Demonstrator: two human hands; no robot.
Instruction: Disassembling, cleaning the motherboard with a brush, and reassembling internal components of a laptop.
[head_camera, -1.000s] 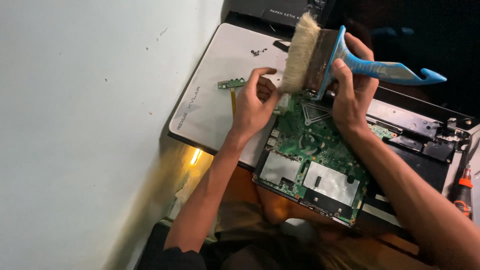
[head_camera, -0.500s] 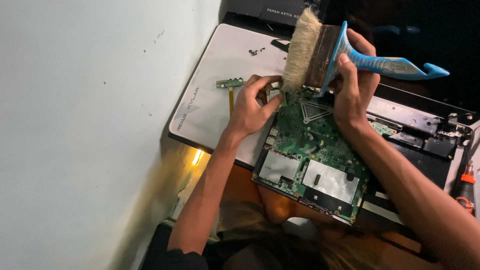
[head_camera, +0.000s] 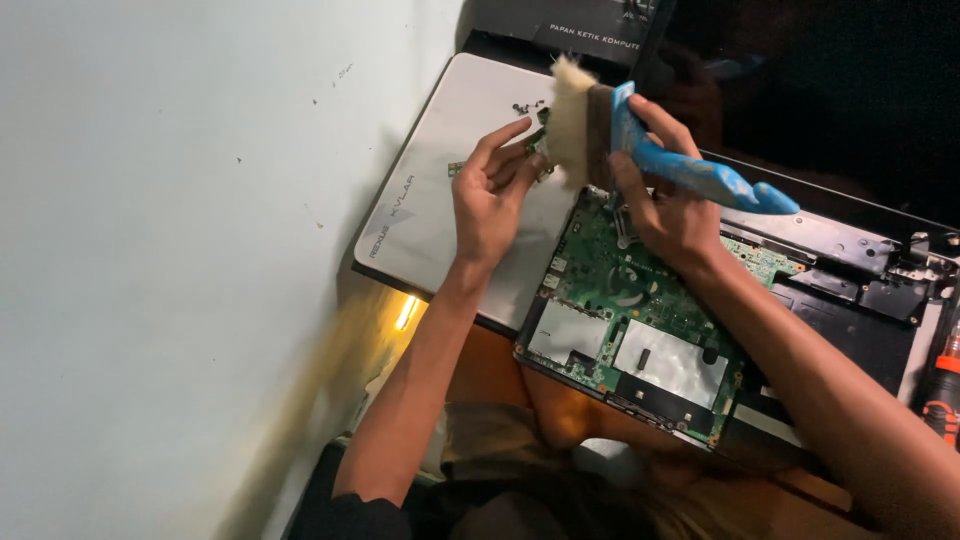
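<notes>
My right hand grips a wide paintbrush with a blue handle and pale bristles, bristles pointing up toward the far side. My left hand holds a small green circuit board up against the bristles, its fingers curled around it. Below both hands lies a large green laptop motherboard with silver shielding patches, resting on the opened dark laptop chassis. Most of the small board is hidden behind my fingers and the brush.
A white laptop lid lies under my left hand, with a few tiny dark screws on it. A pale wall fills the left. A screwdriver with an orange and black handle sits at the right edge. A dark box lies beyond.
My left hand picked the small green board off the white lid and raised it to the bristles. The brush tilted slightly, with its handle lower to the right.
</notes>
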